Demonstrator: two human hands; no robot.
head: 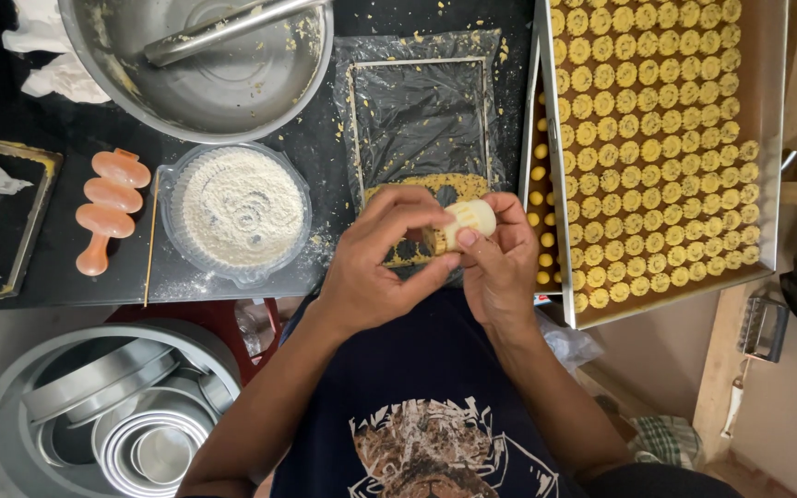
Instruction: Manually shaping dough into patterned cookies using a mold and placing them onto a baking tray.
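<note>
1. I see my left hand (pixel 375 263) and right hand (pixel 500 263) both pinching the cream cookie mould (pixel 466 221).
2. Flour bowl (pixel 237 212) lies at nine o'clock, cookie tray (pixel 767 138) at two.

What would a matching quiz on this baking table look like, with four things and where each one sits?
Things:
1. flour bowl
2. tray of cookies
3. orange mould
4. cream cutter

Places:
A. between both hands
B. far right of the table
C. left of the flour
D. below the big steel bowl

Pairs: 1-D, 2-B, 3-C, 4-A
</note>
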